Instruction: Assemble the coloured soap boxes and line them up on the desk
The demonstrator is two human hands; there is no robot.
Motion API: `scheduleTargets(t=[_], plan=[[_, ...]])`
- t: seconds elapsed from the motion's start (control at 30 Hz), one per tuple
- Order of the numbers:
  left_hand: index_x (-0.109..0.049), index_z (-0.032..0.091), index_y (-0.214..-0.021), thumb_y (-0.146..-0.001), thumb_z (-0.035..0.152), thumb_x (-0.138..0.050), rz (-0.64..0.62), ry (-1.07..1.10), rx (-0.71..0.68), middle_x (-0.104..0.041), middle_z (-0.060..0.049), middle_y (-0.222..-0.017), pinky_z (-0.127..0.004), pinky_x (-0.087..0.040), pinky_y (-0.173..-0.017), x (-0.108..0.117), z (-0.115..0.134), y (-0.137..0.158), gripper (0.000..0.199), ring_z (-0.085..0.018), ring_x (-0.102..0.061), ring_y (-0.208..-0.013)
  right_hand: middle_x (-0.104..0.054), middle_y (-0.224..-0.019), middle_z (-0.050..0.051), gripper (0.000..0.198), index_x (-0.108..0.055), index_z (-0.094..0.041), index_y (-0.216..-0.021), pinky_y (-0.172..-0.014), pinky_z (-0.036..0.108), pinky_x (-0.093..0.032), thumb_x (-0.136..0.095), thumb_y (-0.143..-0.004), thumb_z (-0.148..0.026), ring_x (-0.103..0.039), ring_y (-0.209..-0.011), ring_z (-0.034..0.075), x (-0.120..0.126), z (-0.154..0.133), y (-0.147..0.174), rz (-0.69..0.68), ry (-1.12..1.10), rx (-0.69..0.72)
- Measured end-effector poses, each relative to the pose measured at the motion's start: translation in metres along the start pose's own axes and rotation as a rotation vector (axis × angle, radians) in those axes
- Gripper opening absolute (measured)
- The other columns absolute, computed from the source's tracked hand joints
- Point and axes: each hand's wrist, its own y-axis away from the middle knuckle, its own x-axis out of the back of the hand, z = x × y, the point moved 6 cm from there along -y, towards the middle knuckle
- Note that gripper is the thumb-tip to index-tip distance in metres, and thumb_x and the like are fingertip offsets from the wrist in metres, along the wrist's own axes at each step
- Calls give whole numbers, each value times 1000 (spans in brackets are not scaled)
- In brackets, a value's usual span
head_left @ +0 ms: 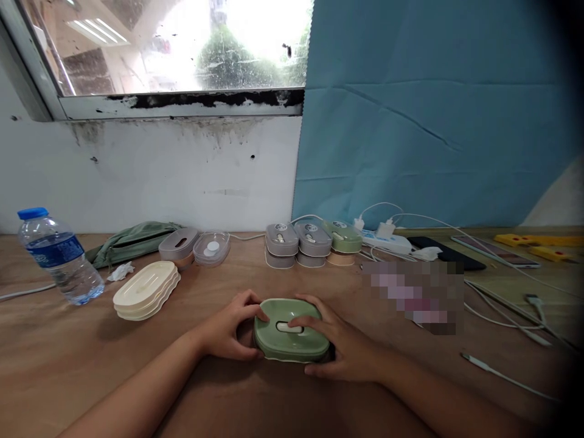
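A green soap box (292, 340) with a white slot on its lid lies on the wooden table in front of me. My left hand (228, 331) grips its left side, thumb on the lid's edge. Wrapped around the right side is my right hand (340, 347), with fingers resting on the lid by the slot. Both hands hold the box down on the table.
A stack of cream trays (145, 289) and a water bottle (59, 255) sit at left. Grey and green boxes (312, 243) line the wall, beside a clear lid (211, 248) and green pouch (130, 240). Power strip (385, 242), phones and cables fill the right.
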Motion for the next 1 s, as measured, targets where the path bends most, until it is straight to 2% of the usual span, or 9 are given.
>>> scheduleTargets(t=[0.07, 0.13, 0.2, 0.3, 0.4, 0.5, 0.63, 0.73, 1.0], plan=[[-54, 21, -100, -58, 36, -70, -17, -24, -19, -42, -7, -110, -37, -31, -95, 0, 1, 1, 47, -24, -40, -105, -11, -139, 3, 58, -48, -32, -116, -98, 42, -31, -67, -63, -45, -25, -125, 30, 1, -3, 0, 10, 47, 20], [-53, 21, -102, -70, 42, -58, 38, -18, -53, -44, -7, -111, -38, -29, -96, 4, 1, 2, 39, -24, -40, -106, -12, -140, 4, 56, -48, -32, -117, -98, 43, -31, -65, -64, -42, -25, -125, 30, 1, -7, 0, 31, 106, 67], [-49, 20, -105, -83, 36, -39, 245, -35, -16, -48, -8, -107, -37, -30, -94, 18, -8, 3, 29, -21, -44, -103, -16, -139, 5, 53, -49, -30, -117, -99, 44, -30, -64, -66, -39, -25, -125, 30, 2, -13, 1, 65, 168, 141], [-46, 15, -103, -85, 20, -31, 671, -270, 158, -53, -9, -98, -35, -33, -88, 48, -36, 11, 24, -20, -48, -95, -23, -136, 7, 51, -50, -28, -116, -99, 46, -28, -62, -67, -34, -24, -125, 30, 3, -20, 3, 133, 246, 246], [-46, 13, -108, -79, 8, -32, 870, -586, 269, -55, -12, -105, -36, -29, -91, 70, -63, 16, 33, -23, -46, -103, -31, -132, 8, 48, -51, -27, -114, -99, 47, -28, -61, -67, -30, -24, -125, 30, 2, -22, 5, 159, 288, 301], [-43, 13, -115, -77, 3, -30, 855, -692, 347, -55, -11, -114, -37, -26, -94, 84, -92, 14, 41, -23, -45, -108, -39, -126, 8, 43, -53, -25, -111, -99, 45, -29, -59, -68, -27, -25, -125, 28, 0, -22, 5, 121, 302, 300], [-42, 12, -117, -78, 5, -34, 822, -685, 408, -62, -10, -102, -40, -25, -91, 92, -117, 15, 40, -25, -51, -101, -42, -123, 8, 39, -53, -24, -109, -99, 43, -30, -56, -70, -27, -25, -125, 26, 0, -23, 4, 84, 303, 278], [-45, 15, -112, -81, 9, -36, 822, -658, 392, -65, -7, -93, -40, -26, -87, 94, -121, 16, 33, -24, -54, -94, -42, -123, 8, 37, -53, -24, -108, -100, 43, -29, -55, -71, -26, -24, -125, 26, 1, -23, 4, 74, 302, 272], [-48, 17, -95, -84, 21, -41, 898, -590, 293, -64, -6, -91, -37, -30, -85, 98, -111, 19, 14, -19, -57, -88, -43, -122, 8, 38, -53, -24, -109, -99, 43, -30, -55, -71, -25, -24, -126, 26, 0, -21, 2, 66, 281, 255]])
